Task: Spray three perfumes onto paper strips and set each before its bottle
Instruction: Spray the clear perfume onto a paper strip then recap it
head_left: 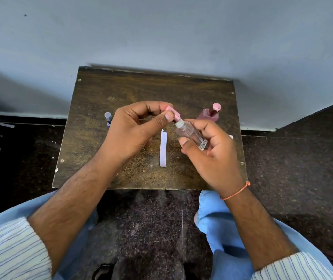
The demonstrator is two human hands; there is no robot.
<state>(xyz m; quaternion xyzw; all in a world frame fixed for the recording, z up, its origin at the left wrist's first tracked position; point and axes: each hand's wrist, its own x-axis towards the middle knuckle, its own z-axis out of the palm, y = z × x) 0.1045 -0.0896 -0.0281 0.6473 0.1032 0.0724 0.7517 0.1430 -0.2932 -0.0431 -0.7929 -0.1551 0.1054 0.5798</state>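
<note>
No readable text, label, brand name, number or sign appears anywhere. The clear bottle (191, 135) and its pink cap (173, 113) carry no legible print (the glass looks plain), the rose-coloured bottle (209, 116) shows no label on its visible side, and the blue bottle (108, 119) is mostly hidden behind a hand. The white paper strip (163, 148) is blank, and the dark wooden table (133, 87) bears only scratches and screws, no markings.

A paper strip (163, 148) lies on the table (105, 93) between two bottles (108, 118).
</note>
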